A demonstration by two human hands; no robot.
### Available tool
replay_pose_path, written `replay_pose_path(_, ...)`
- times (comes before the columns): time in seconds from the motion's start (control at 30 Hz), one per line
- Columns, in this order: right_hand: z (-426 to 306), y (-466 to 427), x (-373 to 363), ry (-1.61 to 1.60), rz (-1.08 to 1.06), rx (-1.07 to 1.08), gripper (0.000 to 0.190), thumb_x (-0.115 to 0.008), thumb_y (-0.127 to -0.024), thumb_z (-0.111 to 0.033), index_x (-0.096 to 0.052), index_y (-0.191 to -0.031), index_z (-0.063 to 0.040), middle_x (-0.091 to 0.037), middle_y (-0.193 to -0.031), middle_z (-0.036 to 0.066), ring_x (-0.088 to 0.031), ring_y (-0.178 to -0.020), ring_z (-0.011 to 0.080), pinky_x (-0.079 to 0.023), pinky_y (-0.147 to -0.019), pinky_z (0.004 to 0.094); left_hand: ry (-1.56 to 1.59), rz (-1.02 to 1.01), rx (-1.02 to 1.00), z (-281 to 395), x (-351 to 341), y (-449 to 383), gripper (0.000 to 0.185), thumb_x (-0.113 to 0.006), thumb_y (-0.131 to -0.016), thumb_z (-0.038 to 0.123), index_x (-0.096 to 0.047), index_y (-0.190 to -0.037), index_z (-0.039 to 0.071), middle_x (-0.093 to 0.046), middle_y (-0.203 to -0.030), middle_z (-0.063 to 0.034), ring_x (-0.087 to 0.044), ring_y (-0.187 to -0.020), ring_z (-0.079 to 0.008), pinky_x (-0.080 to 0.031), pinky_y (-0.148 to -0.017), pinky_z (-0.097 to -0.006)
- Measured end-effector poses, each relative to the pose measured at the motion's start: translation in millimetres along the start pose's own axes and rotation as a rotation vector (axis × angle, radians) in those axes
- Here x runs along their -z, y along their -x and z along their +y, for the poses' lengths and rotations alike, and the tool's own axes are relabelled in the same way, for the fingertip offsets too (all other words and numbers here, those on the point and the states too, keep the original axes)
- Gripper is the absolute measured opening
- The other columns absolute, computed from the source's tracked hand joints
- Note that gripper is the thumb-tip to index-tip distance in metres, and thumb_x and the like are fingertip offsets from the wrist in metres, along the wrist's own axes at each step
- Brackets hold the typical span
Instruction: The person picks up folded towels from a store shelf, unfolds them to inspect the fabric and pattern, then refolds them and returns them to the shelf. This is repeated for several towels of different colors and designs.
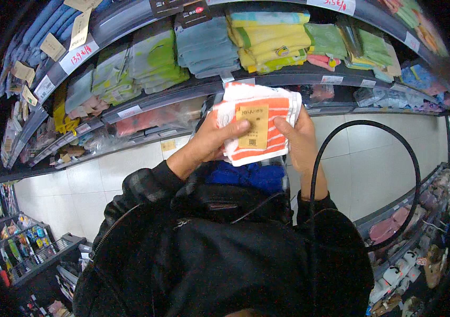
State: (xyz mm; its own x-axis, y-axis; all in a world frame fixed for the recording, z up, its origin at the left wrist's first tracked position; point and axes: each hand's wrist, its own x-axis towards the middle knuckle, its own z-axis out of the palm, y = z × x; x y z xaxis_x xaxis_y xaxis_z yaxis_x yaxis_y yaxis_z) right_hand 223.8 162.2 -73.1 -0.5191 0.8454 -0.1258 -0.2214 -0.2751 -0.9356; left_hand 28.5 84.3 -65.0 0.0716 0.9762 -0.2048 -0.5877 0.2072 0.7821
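A folded orange and white striped towel is held up between my two hands, in front of the shelves. A tan paper tag with writing and a printed code lies on its face. My left hand grips the towel's left edge, its thumb resting on the tag. On the right edge, my right hand has its thumb pressed on the orange part and its fingers behind, hidden by the towel. White towelling shows above and behind the orange front. Below the towel, a blue item lies partly hidden.
Yellow towels, grey-blue towels and green patterned towels fill a shelf ahead. Its dark edge curves just beyond my hands. A black cable loop hangs at the right. Racks of packaged goods stand at lower left.
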Motion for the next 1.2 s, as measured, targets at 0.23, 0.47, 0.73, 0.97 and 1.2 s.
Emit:
replay_pose_path(0.23, 17, 13, -5, 0.253, -0.102, 0.316, 0.074, -0.074, -0.085, -0.028, -0.033, -0.141, -0.002, -0.047, -0.135, 0.009, -0.049, -0.121, 0.0184, -0.04, -0.102, 0.034, -0.536, 0.01, -0.349, 13, 16, -5, 0.088, -0.092, -0.059, 0.018, -0.039, -0.129, 0.006, -0.058, -0.118, -0.0063, -0.054, -0.112, -0.0148, -0.044, -0.096, -0.0322)
replay_pose_path(0.47, 27, 15, -10, 0.216, -0.108, 0.177, 0.099, -0.09, -0.064, -0.022, -0.033, -0.143, -0.005, -0.046, -0.138, 0.01, -0.047, -0.125, 0.0207, -0.04, -0.105, 0.0386, -0.778, 0.194, -0.259, 19, 11, 1, 0.059, -0.088, -0.067, 0.022, -0.06, -0.115, 0.002, -0.069, -0.103, -0.006, -0.064, -0.095, -0.013, -0.05, -0.086, -0.0312)
replay_pose_path(0.73, 8, 12, -24, -0.056, -0.008, 0.245, 0.095, -0.075, -0.078, -0.007, -0.012, -0.149, -0.003, -0.042, -0.137, 0.014, -0.047, -0.125, 0.0238, -0.04, -0.105, 0.0396, -0.397, 0.042, -0.253, 32, -3, -3, 0.067, -0.086, -0.069, 0.013, -0.051, -0.125, 0.003, -0.061, -0.116, -0.0047, -0.055, -0.11, -0.0128, -0.044, -0.096, -0.0318)
replay_pose_path(0.97, 8, 4, -17, 0.427, 0.153, 0.422, 0.09, -0.072, -0.082, -0.013, -0.014, -0.15, -0.005, -0.05, -0.13, 0.014, -0.054, -0.115, 0.0215, -0.045, -0.098, 0.0355, -0.711, 0.162, -0.069, 22, 9, 3, 0.042, -0.079, -0.078, 0.01, -0.061, -0.115, 0.003, -0.065, -0.109, -0.0021, -0.06, -0.098, -0.0112, -0.051, -0.087, -0.0304)
replay_pose_path(1.2, 19, -8, 47, 0.468, 0.261, -0.024, 0.047, -0.056, -0.097, -0.032, -0.049, -0.136, -0.007, -0.065, -0.107, 0.009, -0.061, -0.093, 0.0133, -0.047, -0.082, 0.028, -0.302, 0.48, -0.454, 84, 64, 40, 0.04, -0.07, -0.08, 0.001, -0.055, -0.117, 0.0, -0.065, -0.107, -0.0115, -0.066, -0.098, -0.0209, -0.056, -0.085, -0.0339)
